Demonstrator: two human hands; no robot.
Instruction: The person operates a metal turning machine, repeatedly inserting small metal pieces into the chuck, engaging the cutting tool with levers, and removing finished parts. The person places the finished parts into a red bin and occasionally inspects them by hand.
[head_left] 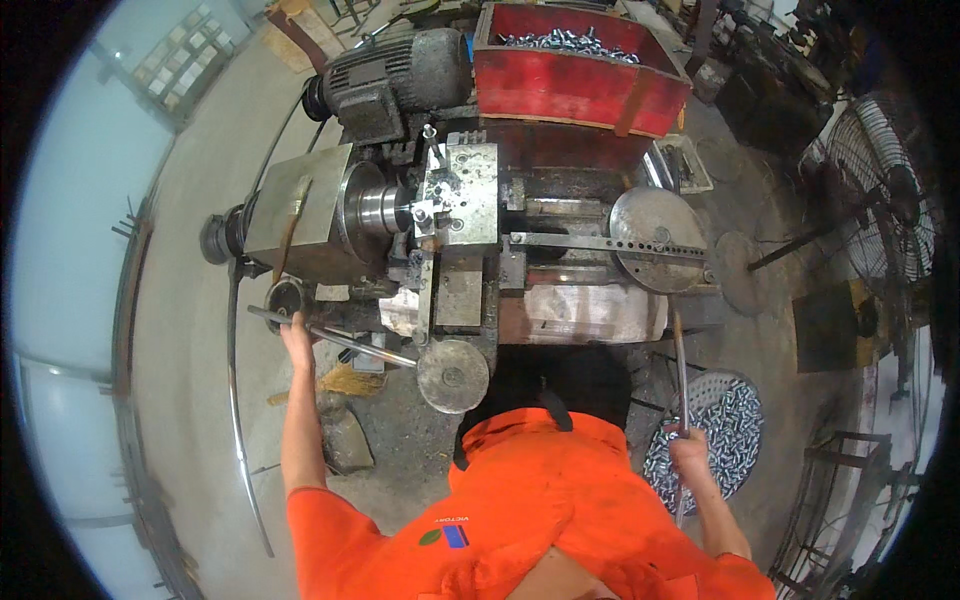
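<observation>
A small lathe-like machine stands before me, with a round steel spindle (378, 210) facing a metal tool block (460, 195). My left hand (297, 345) is closed on a long metal lever (370, 347), which runs to a round steel disc (452, 376) near my waist. Off to the right, my right hand (689, 455) grips an upright-looking lever rod (681, 370). That rod reaches up toward a larger round plate (657, 240), where a perforated flat bar (605, 243) crosses. Whether any workpiece sits in the spindle is too small to tell.
Behind the machine are a greasy motor (400, 80) and a red bin (580, 88) of small metal pieces. A round basket (718, 384) of similar pieces stands below my right hand. A fan (880, 190) is at right; a brush (350, 381) lies at lower left.
</observation>
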